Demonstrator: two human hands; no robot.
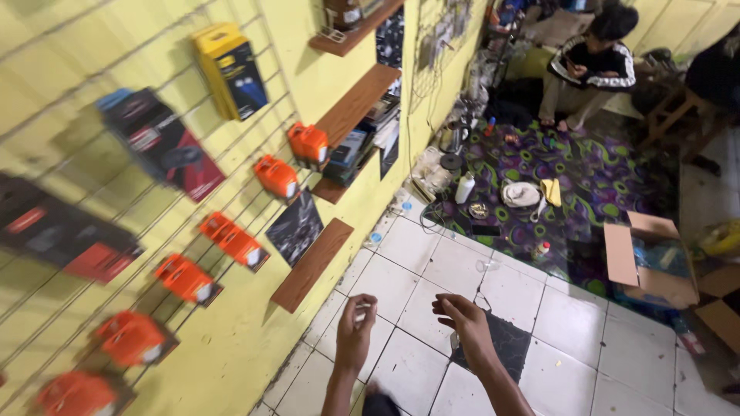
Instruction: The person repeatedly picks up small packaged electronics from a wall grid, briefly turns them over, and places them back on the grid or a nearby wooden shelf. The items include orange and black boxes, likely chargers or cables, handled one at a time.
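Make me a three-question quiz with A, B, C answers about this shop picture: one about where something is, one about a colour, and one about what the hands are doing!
1. Where is the open cardboard box?
A. on the floor at the right
B. on a wall shelf
C. in someone's lap

2. What colour are the small packs hanging low on the wire rack?
A. green
B. orange
C. white

3. How are the left hand and right hand?
A. gripping a box
B. flat on the floor
C. raised apart over the tiles

Answers: 1 A, it sits by the patterned rug. 2 B, all bright orange. 3 C, neither clearly holds anything.
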